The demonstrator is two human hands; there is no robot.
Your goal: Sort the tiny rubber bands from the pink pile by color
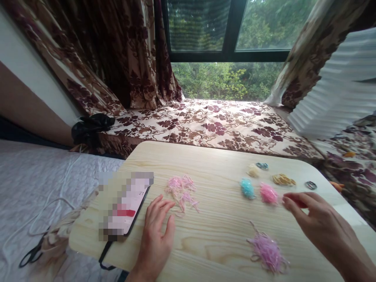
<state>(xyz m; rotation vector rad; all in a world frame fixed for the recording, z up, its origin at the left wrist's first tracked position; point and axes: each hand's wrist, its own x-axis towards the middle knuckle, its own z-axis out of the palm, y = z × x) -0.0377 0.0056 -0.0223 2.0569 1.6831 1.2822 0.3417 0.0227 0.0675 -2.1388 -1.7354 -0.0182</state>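
Pink strand pile (182, 191) by left hand (156, 231) fingertips, right hand (315, 221) well apart

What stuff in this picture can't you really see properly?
- Head view: the phone screen is blocked out by blur squares, so its content is unreadable.
- The red thing by the right hand is mostly hidden by the fingers.
- The scissors are partly under crumpled wrapping.
- The small bundles at the far side of the table are too small to tell apart.
- The orange object is cut off by the table edge.
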